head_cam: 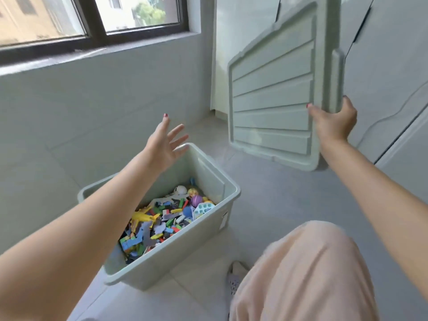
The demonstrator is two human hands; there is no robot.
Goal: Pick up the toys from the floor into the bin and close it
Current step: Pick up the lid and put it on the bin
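A pale green plastic bin [209, 181] is shown standing open on the grey tiled floor [278, 193] below a window [92, 17]. It is filled to roughly half its depth with toys [162, 218]: coloured building bricks, flat grey and blue pieces, a yellow toy plane [142, 216], a purple ball [196, 200], a white ball [180, 189] and a pale blue tray with round holes [202, 208]. A small white label [224, 219] is seen on the bin's near right wall; its writing cannot be read. The matching pale green lid [273, 98], ribbed with stepped horizontal panels, is held in the air, tilted on edge, above and to the right of the bin. Its right rim is gripped by the right hand [333, 121], thumb on the ribbed face. The left hand [165, 144] is held over the bin's far corner, fingers spread, holding nothing. A knee in pink cloth [308, 269] and a slipper [236, 274] are seen at lower right.
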